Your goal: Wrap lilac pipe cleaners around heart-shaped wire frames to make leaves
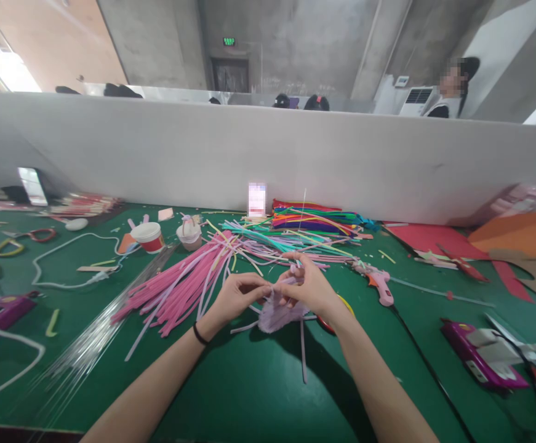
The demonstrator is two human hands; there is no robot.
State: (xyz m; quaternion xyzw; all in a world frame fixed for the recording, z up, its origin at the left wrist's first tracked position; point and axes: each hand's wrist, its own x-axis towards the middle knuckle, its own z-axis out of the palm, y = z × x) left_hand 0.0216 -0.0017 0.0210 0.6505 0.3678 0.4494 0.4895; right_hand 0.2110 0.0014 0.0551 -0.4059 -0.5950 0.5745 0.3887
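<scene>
Between both hands, just above the green table, is a fuzzy lilac piece made of pipe cleaners (280, 317), with loose stems sticking out at its sides and below. My left hand (237, 295) pinches its upper left edge between thumb and fingers. My right hand (311, 283) has its fingers closed on the top right part, where a lilac stem shows between them. Red-and-yellow scissor handles (328, 323) lie partly hidden behind my right wrist. Left of my hands a bundle of pink pipe cleaners (180, 283) is fanned out.
Multicoloured pipe cleaners (316, 221) lie at the back, near a propped phone (257, 200). A pink glue gun (381, 286) rests at right with its black cord. Purple power strips (473, 363) flank the workspace. Cups (150, 239) and clear rods (106, 326) stand or lie at left. A white partition (203, 154) bounds the table.
</scene>
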